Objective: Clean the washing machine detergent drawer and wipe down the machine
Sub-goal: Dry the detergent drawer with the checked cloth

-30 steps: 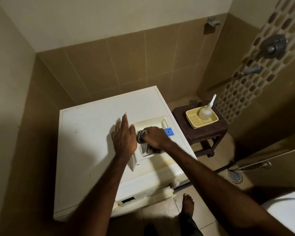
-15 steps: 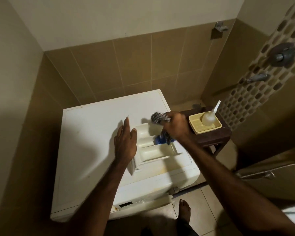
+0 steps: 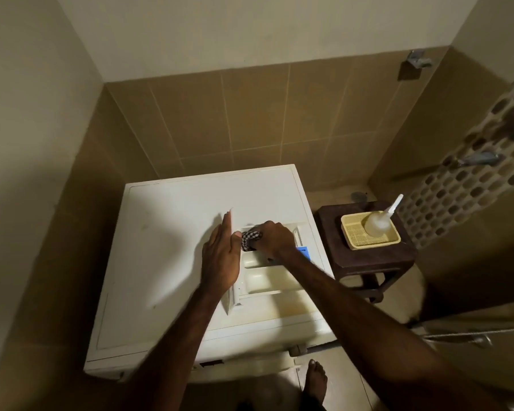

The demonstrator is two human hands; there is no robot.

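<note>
The white washing machine (image 3: 166,256) stands in a tiled corner, seen from above. Its detergent drawer (image 3: 261,280) lies on the machine's top at the right, compartments facing up, with a blue insert (image 3: 304,252) at its far right. My left hand (image 3: 220,256) rests flat against the drawer's left edge, fingers together and pointing away from me. My right hand (image 3: 275,238) is closed around a black-and-white checked cloth (image 3: 250,238) and presses it into the drawer's far compartment.
A dark wooden stool (image 3: 365,259) stands right of the machine, carrying a yellow basket tray (image 3: 353,235) with a clear nozzle bottle (image 3: 377,222). Wall taps (image 3: 478,158) are at the far right. My bare foot (image 3: 316,381) is on the floor by the machine's front.
My right hand, which had lifted the cloth toward the drawer's far right corner, has come back left and down into the far compartment. My left hand stays on the drawer's edge.
</note>
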